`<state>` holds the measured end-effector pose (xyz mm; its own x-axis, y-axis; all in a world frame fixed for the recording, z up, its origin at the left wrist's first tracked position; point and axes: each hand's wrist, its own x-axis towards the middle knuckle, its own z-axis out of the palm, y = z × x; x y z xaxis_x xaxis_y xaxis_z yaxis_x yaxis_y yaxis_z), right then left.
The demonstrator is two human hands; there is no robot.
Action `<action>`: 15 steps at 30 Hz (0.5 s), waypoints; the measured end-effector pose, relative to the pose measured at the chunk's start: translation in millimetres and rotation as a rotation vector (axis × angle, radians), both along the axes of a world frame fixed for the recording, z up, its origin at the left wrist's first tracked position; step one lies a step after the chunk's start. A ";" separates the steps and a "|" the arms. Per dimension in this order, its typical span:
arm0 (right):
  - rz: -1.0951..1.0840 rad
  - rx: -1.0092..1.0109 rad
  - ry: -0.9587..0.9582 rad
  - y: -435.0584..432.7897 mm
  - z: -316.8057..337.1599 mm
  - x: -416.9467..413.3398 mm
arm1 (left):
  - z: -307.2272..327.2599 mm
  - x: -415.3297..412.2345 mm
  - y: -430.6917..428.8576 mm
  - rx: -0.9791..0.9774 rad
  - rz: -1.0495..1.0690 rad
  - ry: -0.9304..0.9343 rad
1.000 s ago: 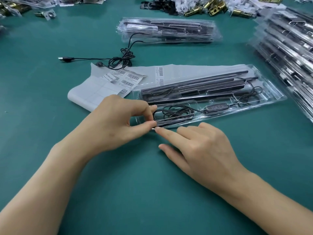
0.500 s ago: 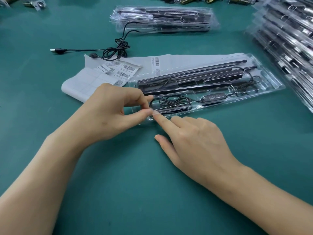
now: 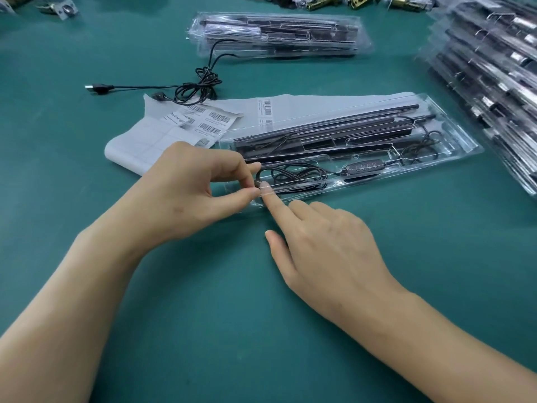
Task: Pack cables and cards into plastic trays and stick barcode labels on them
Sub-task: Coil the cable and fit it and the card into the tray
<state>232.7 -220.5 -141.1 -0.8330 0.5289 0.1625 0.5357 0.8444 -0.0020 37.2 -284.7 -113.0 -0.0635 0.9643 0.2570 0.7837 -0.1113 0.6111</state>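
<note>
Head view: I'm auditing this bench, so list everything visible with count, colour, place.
clear plastic tray of black cables: one, transparent, centre
second packed clear tray: one, transparent, far centre
stacked packed trays: one pile, clear, right edge
loose black USB cable: one, black, far left of centre
white barcode label sheets: about two, white, behind centre tray
brass-coloured metal parts: several, far edge
green table mat: one, underneath
hands: left hand pinches tray's near corner; right hand index presses there

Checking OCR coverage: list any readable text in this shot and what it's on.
"…Grow Light" (start unclear): curled label on the label sheet.
Barcode labels beside it: print too small to read.
Barcode on the white paper: unreadable.
Inline controller in the tray: button marks blurred.
</note>
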 end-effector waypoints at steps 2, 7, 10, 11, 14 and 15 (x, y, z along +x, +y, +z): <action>0.013 -0.023 0.003 -0.2 1.1 -1.4 | -0.5 -1.0 0.2 -0.012 0.006 -0.010; 0.026 -0.157 0.060 5.3 4.8 0.6 | -1.7 -2.0 0.4 -0.005 0.007 -0.016; 0.016 -0.193 0.063 5.1 5.2 0.9 | -2.5 -2.8 0.8 -0.009 0.013 0.002; 0.017 -0.197 0.065 5.1 4.9 0.5 | -2.7 -3.8 1.4 -0.008 0.020 0.009; 0.011 -0.186 0.062 5.2 5.1 -0.1 | -3.2 -4.8 1.9 -0.035 0.041 -0.037; 0.004 -0.171 0.053 4.7 5.5 -0.4 | -3.4 -5.4 1.8 -0.036 0.054 -0.037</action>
<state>232.3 -215.7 -135.7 -0.8278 0.5492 0.1142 0.5276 0.8314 -0.1742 31.8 -282.8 -116.4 -0.1244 0.9678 0.2190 0.7646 -0.0471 0.6427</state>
